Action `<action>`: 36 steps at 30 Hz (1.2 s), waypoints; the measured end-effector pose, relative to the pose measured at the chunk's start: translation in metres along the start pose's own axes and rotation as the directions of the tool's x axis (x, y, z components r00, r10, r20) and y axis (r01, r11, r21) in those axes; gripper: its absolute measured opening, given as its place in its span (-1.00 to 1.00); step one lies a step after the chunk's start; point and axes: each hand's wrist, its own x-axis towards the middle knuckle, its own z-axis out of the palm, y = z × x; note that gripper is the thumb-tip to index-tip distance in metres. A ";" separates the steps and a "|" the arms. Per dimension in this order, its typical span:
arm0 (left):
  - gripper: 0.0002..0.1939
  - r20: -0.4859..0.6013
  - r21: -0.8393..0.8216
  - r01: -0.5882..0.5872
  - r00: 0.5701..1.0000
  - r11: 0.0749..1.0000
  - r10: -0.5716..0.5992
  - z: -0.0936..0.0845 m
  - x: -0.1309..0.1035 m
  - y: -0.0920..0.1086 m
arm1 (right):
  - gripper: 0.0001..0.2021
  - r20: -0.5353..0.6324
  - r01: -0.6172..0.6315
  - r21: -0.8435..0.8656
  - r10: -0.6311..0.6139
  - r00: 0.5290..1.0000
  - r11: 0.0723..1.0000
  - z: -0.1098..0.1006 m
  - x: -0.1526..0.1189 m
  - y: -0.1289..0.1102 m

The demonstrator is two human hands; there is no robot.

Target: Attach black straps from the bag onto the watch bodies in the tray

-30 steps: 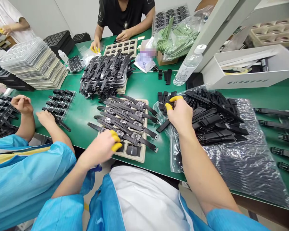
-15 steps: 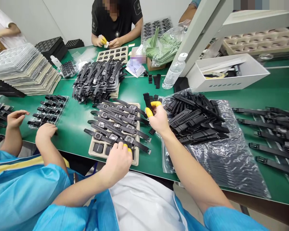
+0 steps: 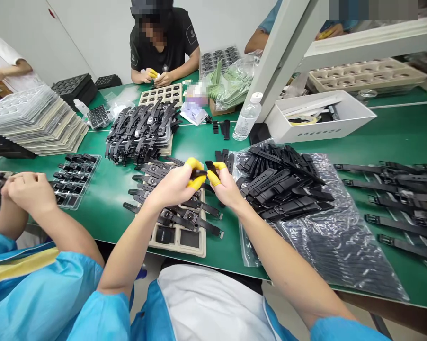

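Note:
Both hands, with yellow covers on some fingertips, meet above the right side of the beige tray (image 3: 203,246). My left hand (image 3: 176,184) is closed on a small dark watch body (image 3: 198,174), mostly hidden by the fingers. My right hand (image 3: 225,184) pinches a black watch strap (image 3: 210,166), its end touching or very close to the watch body. Below, several strapped watches (image 3: 190,217) lie in rows across the tray, straps overhanging its edge. A strapless watch body (image 3: 164,234) sits in the front row. A heap of loose straps (image 3: 280,182) lies right of my right hand.
A plastic bag of straps (image 3: 327,246) lies under the heap. Behind stand a water bottle (image 3: 248,118), a white box (image 3: 323,125) and stacked strapped watches (image 3: 140,130). At left are a co-worker's hands (image 3: 31,192) and a clear tray (image 3: 76,182). Another person sits opposite.
My left hand has risen from the tray's front row with a watch body. My right hand has stayed near the heap with the strap, and the two hands have come together.

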 end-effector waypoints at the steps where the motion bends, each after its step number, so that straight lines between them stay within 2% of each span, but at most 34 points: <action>1: -0.80 -0.064 -0.020 0.010 0.998 1.000 -0.011 0.011 0.013 -0.008 | -0.69 -0.014 -0.027 0.030 0.028 1.000 0.999 0.001 0.000 -0.001; 3: -0.79 -0.139 -0.050 0.070 0.987 0.996 -0.076 0.036 0.031 -0.025 | -0.65 -0.037 -0.088 0.111 0.092 0.995 0.990 0.002 0.001 -0.005; 5: -0.73 -0.210 -0.061 0.126 0.968 0.990 -0.136 0.059 0.039 -0.038 | -0.63 -0.027 -0.125 0.195 0.132 0.991 0.973 0.002 0.000 -0.010; 6: -0.68 -0.241 -0.053 0.120 0.962 0.991 -0.129 0.068 0.039 -0.043 | -0.63 -0.022 -0.129 0.227 0.137 0.990 0.965 0.002 -0.001 -0.013; 9: -0.58 -0.201 -0.009 0.030 0.979 1.000 -0.031 0.083 0.036 -0.048 | -0.61 0.007 -0.150 0.317 0.156 0.988 0.936 0.002 -0.003 -0.022; 14: -0.53 -0.142 -0.036 -0.007 0.990 0.999 0.002 0.080 0.030 -0.042 | -0.67 0.075 -0.204 0.428 0.191 0.979 0.880 0.003 -0.010 -0.036; 19: -0.39 -0.086 0.007 0.005 0.996 1.000 -0.005 0.074 0.029 -0.040 | -0.69 0.089 -0.217 0.326 0.199 0.976 0.920 0.001 -0.010 -0.028; 24: -0.34 -0.012 0.086 -0.049 0.999 0.995 0.050 0.068 0.026 -0.038 | -0.66 0.228 -0.340 0.345 0.273 0.934 0.875 -0.003 -0.010 -0.026; 29: -0.39 0.030 0.093 -0.069 0.997 0.993 0.066 0.065 0.026 -0.040 | -0.63 0.299 -0.356 0.400 0.247 0.922 0.845 -0.006 -0.010 -0.030; 36: -0.41 0.055 0.088 -0.108 0.993 0.990 0.103 0.060 0.024 -0.039 | -0.60 0.384 -0.330 0.423 0.163 0.909 0.844 -0.006 -0.010 -0.024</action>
